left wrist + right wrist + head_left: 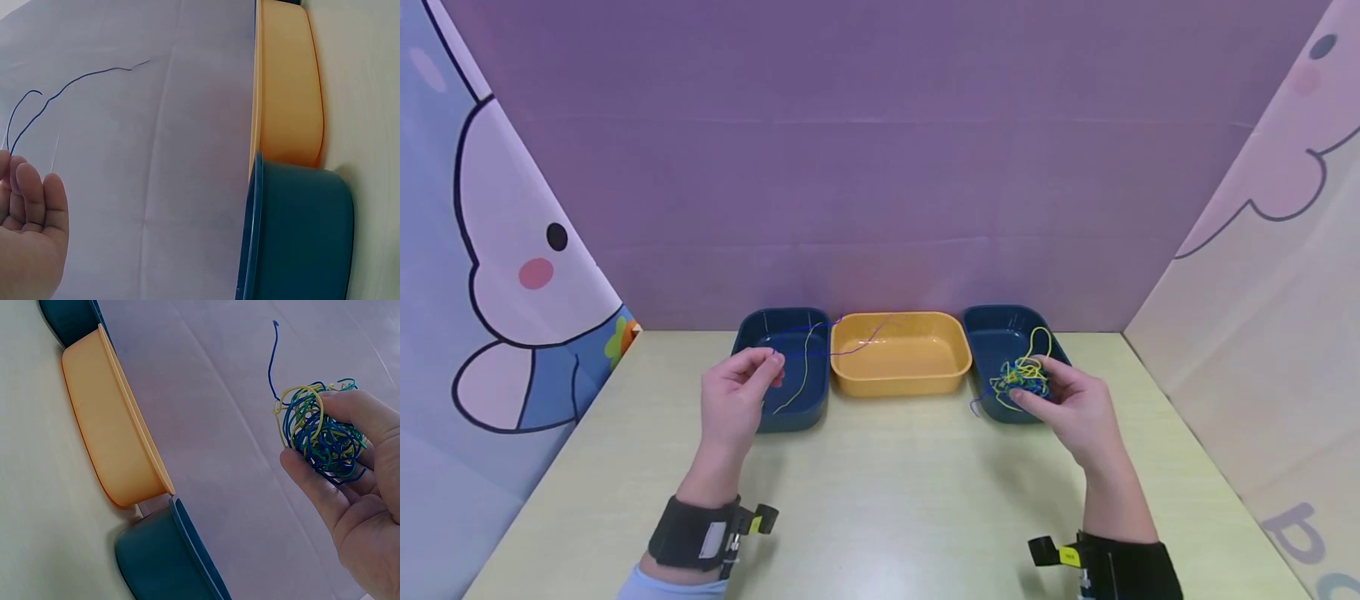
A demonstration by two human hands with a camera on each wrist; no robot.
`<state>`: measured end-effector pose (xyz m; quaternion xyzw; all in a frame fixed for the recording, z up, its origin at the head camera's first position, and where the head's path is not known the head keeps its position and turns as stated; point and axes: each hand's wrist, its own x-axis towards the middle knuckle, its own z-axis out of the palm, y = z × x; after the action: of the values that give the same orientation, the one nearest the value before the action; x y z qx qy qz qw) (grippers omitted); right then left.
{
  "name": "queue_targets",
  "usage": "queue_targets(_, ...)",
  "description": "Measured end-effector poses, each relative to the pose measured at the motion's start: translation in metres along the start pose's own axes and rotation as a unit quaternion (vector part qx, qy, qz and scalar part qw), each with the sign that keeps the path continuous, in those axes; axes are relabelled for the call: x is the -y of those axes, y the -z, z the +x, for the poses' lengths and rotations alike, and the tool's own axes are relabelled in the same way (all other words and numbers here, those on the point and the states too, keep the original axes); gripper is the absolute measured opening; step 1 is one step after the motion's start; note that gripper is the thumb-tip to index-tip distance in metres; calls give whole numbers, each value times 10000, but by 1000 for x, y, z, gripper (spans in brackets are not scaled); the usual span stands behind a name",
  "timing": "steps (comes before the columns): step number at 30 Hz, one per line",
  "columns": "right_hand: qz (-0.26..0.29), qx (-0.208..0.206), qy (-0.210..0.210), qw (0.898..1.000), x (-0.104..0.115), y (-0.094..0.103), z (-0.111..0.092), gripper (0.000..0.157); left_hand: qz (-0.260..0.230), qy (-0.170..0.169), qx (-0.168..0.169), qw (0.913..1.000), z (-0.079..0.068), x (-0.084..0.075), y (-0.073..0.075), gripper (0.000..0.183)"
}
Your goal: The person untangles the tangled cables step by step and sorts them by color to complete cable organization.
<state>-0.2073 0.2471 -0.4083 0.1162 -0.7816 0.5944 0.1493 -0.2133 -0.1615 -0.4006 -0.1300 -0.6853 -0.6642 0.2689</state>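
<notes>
My left hand (736, 396) is raised at the front of the left dark blue bin (782, 421). Thumb and forefinger pinch a thin blue strand (81, 76), whose free ends stick out past the fingers. My right hand (1078, 408) is over the right dark blue bin (1000, 317). Between its thumb and fingers it holds a tangled ball of blue, green and yellow strands (322, 431). A loose blue end and a yellow loop stand out from the ball. Whether the strands are wire or cord I cannot tell.
A yellow bin (898, 386) stands between the two blue ones, at the back of the pale table (895, 500). A yellow strand (806, 362) shows at the left bin. A purple cloth wall (895, 167) rises behind; printed panels flank the table.
</notes>
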Motion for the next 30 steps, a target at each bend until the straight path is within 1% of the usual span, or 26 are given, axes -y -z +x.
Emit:
queue_targets(4,-81,83,34,9999,13,-3,-2,43,-12,67,57,10000,-1,-1,-2,9)
queue_targets(8,-302,119,15,9995,25,-6,-5,42,-69,134,87,9998,-3,0,-3,12)
queue_targets(11,-351,166,-17,9992,23,-5,-5,43,-35,99,85,9999,-3,1,-4,13)
queue_targets(14,-233,222,-48,9995,12,-5,-2,45,14,109,62,9999,-3,1,-3,14)
queue_targets(18,-177,240,-72,9995,-2,-4,1,47,59,291,8,9996,-3,-2,-4,14)
queue_targets(23,-285,235,-79,9993,-5,-4,1,47,274,493,86,9984,-3,-9,-6,14)
queue_targets(26,-328,251,-77,9991,-4,-5,1,47,495,552,134,9972,-2,-4,-5,13)
queue_targets(30,-367,270,-61,9989,1,-6,1,46,722,731,223,9945,2,5,-6,16)
